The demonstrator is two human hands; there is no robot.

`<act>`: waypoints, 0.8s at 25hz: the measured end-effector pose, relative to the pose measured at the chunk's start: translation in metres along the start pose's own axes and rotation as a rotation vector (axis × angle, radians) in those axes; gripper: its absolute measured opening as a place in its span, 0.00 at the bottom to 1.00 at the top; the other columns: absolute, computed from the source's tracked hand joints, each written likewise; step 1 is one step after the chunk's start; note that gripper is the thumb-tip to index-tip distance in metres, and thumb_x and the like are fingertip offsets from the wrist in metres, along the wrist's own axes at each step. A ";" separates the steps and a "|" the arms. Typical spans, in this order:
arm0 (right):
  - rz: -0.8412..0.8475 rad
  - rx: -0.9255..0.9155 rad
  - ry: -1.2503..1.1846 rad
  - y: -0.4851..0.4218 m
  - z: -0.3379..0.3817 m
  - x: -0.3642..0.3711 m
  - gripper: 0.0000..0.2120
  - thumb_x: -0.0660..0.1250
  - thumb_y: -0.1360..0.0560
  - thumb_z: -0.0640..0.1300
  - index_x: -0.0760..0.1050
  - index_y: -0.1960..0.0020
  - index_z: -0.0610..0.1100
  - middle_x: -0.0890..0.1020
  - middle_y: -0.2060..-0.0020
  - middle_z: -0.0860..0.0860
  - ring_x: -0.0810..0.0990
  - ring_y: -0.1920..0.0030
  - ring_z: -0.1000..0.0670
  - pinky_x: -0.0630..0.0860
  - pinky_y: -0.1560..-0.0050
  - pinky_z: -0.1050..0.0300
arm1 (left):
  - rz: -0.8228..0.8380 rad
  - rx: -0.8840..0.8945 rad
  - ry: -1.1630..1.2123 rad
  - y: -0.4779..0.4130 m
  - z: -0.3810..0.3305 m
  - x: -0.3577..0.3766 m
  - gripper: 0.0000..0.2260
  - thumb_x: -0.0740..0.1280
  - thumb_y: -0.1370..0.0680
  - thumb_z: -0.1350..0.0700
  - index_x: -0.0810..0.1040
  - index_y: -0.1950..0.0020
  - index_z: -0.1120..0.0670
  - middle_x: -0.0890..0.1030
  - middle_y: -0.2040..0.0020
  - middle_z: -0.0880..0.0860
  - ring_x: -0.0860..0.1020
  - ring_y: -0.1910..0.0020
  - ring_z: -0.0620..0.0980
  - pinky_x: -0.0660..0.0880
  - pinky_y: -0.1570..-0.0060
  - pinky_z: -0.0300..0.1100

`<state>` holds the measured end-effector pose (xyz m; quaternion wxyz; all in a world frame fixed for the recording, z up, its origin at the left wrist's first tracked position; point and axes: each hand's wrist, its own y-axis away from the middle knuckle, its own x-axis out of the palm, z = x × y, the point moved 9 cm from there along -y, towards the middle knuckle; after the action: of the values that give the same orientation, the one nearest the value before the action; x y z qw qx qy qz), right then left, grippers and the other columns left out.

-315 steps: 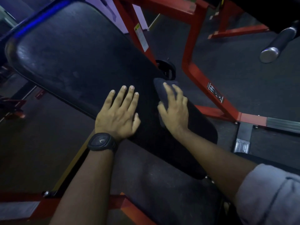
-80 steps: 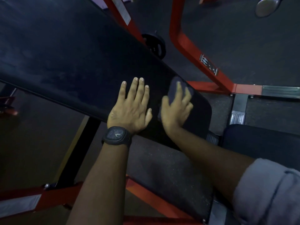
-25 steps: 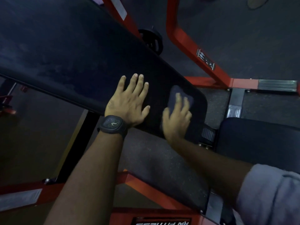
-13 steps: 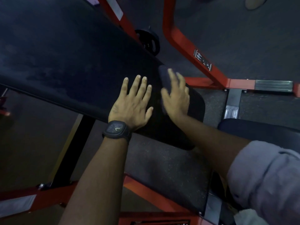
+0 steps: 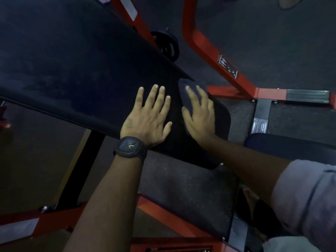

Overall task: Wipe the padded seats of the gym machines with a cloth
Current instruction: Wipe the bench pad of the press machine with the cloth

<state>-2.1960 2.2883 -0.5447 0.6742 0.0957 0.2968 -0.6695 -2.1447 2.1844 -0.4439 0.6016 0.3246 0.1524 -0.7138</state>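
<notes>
Right hand (image 5: 199, 116) presses the cloth (image 5: 189, 91) flat-fingered near the pad (image 5: 81, 70)'s lower corner; left hand (image 5: 148, 117) rests spread beside it, holding nothing. Risk — no real grip, so the cloth could slide off the edge mid-stroke.

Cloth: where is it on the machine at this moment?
In the head view, right of centre, the cloth lies under the right hand on the black pad, near its right edge, beside the left hand resting flat on the pad.
</notes>
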 end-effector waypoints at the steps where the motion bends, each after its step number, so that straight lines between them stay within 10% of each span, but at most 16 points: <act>1: 0.002 -0.055 0.036 0.003 -0.005 0.001 0.30 0.62 0.22 0.51 0.62 0.21 0.55 0.64 0.23 0.48 0.72 0.35 0.39 0.73 0.38 0.42 | 0.004 0.002 -0.001 0.000 0.000 0.000 0.34 0.44 0.18 0.37 0.49 0.17 0.57 0.49 0.17 0.62 0.47 0.18 0.61 0.43 0.23 0.65; 4: -0.068 0.644 -0.150 0.016 -0.043 0.004 0.30 0.62 0.22 0.49 0.60 0.21 0.56 0.63 0.23 0.49 0.72 0.35 0.38 0.72 0.36 0.40 | 0.003 0.002 -0.006 0.000 0.001 0.001 0.34 0.44 0.18 0.37 0.49 0.17 0.57 0.49 0.17 0.62 0.47 0.18 0.61 0.43 0.23 0.65; 8: 0.025 -0.053 0.058 0.054 0.012 0.010 0.30 0.62 0.23 0.51 0.62 0.22 0.54 0.64 0.23 0.46 0.73 0.35 0.39 0.72 0.40 0.42 | -0.002 0.000 -0.025 0.000 0.000 0.001 0.34 0.44 0.18 0.38 0.50 0.17 0.57 0.50 0.17 0.62 0.48 0.18 0.61 0.44 0.23 0.65; 12: -0.045 0.822 -0.164 0.080 -0.043 0.011 0.32 0.63 0.22 0.50 0.59 0.20 0.55 0.62 0.22 0.47 0.71 0.34 0.36 0.70 0.37 0.42 | -0.010 0.006 -0.017 0.000 -0.001 0.001 0.33 0.44 0.17 0.39 0.50 0.17 0.57 0.51 0.17 0.62 0.48 0.18 0.61 0.46 0.22 0.65; 16: 0.001 0.139 -0.090 0.095 0.017 0.014 0.31 0.65 0.23 0.50 0.61 0.22 0.56 0.64 0.24 0.48 0.69 0.33 0.40 0.69 0.38 0.46 | -0.021 0.014 -0.026 -0.001 -0.003 0.000 0.33 0.43 0.17 0.39 0.51 0.18 0.58 0.51 0.18 0.63 0.50 0.18 0.61 0.48 0.22 0.65; 19: -0.100 0.895 -0.339 0.108 -0.013 0.020 0.31 0.66 0.22 0.48 0.61 0.21 0.56 0.62 0.23 0.48 0.69 0.33 0.37 0.68 0.36 0.44 | -0.025 0.007 -0.017 0.000 -0.001 0.000 0.33 0.44 0.17 0.39 0.52 0.18 0.58 0.52 0.18 0.63 0.50 0.18 0.61 0.49 0.22 0.65; 20: -0.081 0.856 -0.274 0.109 0.002 0.020 0.31 0.66 0.22 0.48 0.61 0.21 0.55 0.62 0.23 0.47 0.69 0.33 0.37 0.68 0.36 0.44 | -0.028 0.011 -0.022 0.000 -0.002 0.000 0.33 0.44 0.17 0.39 0.52 0.18 0.58 0.53 0.18 0.63 0.51 0.18 0.61 0.49 0.22 0.65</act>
<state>-2.0926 2.2801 -0.5830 0.5801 0.2648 -0.0953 -0.7644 -2.1441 2.1857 -0.4448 0.5912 0.3180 0.1463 -0.7266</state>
